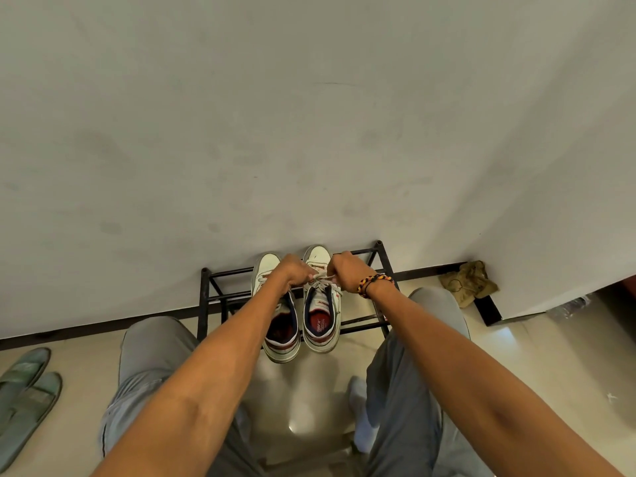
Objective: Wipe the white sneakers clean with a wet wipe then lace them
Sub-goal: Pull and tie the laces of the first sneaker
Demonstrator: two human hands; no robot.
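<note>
While both white sneakers stand side by side on the top rails of a black metal shoe rack set against the wall, the lace of the right-hand sneaker is under tension between the two hands. The left hand and the right hand each have fingers curled round a lace end over the upper eyelets, with the hands close together and the lace drawn taut between them. The left-hand sneaker lies just beside, partly covered by the left forearm; whether it is laced cannot be told.

Judged step: lacing, at the tightening or knotting stage on the right-hand sneaker. No wet wipe is visible, which suggests wiping is complete. The next move calls for even tension on both ends, a crossing of the ends, and a firm pull without dragging the sneaker off the rails, since its heel overhangs the front rail.

A braided bracelet sits on the right wrist. Grey trouser legs flank the rack. A pair of green slippers lies on the tiled floor at far left, and a crumpled tan cloth lies at the wall base to the right.
</note>
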